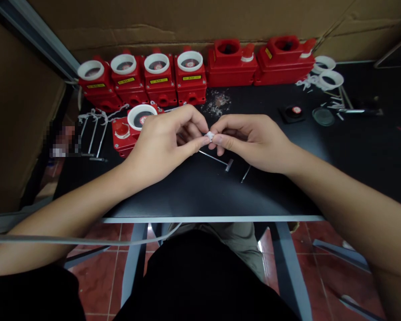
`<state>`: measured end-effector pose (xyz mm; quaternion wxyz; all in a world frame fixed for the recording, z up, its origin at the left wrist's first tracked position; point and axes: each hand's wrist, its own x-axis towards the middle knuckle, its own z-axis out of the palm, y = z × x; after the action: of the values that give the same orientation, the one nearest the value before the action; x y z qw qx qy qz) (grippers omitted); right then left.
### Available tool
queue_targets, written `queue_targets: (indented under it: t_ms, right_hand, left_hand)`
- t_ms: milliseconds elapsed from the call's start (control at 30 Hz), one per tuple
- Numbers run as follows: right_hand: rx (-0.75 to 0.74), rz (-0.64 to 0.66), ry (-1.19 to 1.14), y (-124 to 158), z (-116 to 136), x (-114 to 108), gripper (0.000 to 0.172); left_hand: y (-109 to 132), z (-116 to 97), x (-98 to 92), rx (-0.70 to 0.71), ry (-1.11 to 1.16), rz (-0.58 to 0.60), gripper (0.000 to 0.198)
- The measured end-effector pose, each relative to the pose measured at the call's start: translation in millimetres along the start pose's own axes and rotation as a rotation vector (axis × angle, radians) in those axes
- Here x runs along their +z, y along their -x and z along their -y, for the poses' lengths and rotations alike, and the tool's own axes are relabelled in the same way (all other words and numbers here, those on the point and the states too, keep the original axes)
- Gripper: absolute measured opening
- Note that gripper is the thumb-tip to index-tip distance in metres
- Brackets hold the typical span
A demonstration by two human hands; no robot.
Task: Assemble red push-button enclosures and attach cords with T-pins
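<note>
A small white piece (210,134), too small to name, is pinched between the fingertips of both hands above the black table. My left hand (165,140) is closed on its left side, thumb against forefinger. From the right, my right hand (254,140) closes on the same piece. Partly hidden behind my left hand is a red housing (120,141) with a white ring (131,117) on top. Under the hands lie a T-handled metal tool (227,165) and a thin metal rod (245,174), both partly covered.
Several red housings (192,84) line the back against cardboard (187,26). White rings (330,80), a clear disc (323,117) and a black square part (291,113) lie right. T-handled tools (98,142) and white strings lie left. Crumbs (218,103) are scattered mid-table. A grey cable (87,241) crosses in front.
</note>
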<state>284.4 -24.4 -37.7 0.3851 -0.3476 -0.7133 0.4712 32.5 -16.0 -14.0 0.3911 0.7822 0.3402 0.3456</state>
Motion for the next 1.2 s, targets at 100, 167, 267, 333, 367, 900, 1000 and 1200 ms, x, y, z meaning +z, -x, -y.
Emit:
queue_targets:
  t_ms: [100, 167, 267, 333, 367, 900, 1000, 1200]
  right_hand:
    - [0.002, -0.002, 0.023, 0, 1, 0, 0.026]
    - [-0.009, 0.006, 0.030, 0, 1, -1, 0.027]
    - [-0.023, 0.015, 0.033, 0, 1, -1, 0.027]
    - [-0.013, 0.015, 0.024, 0, 2, -1, 0.025]
    - [-0.007, 0.015, 0.020, 0, 2, -1, 0.025]
    - [-0.022, -0.058, 0.119, 1, 4, 0, 0.025]
    - [-0.023, -0.059, 0.114, 1, 4, 0, 0.029]
    - [-0.090, -0.172, 0.168, 3, 6, 5, 0.035]
  left_hand:
    - [2, 1, -0.8, -0.012, -0.039, -0.015, 0.027]
    - [3, 2, -1.8, -0.024, -0.062, -0.022, 0.028]
    - [4, 4, -3.0, -0.027, -0.040, -0.008, 0.023]
    - [4, 5, -3.4, -0.012, -0.026, 0.010, 0.020]
    - [4, 4, -3.4, 0.001, -0.035, 0.016, 0.017]
    - [-2, 1, -3.1, -0.096, 0.096, 0.073, 0.015]
    - [-4, -1, -3.5, -0.176, 0.117, 0.119, 0.014]
    - [-8, -5, -2.2, -0.266, 0.182, 0.099, 0.009]
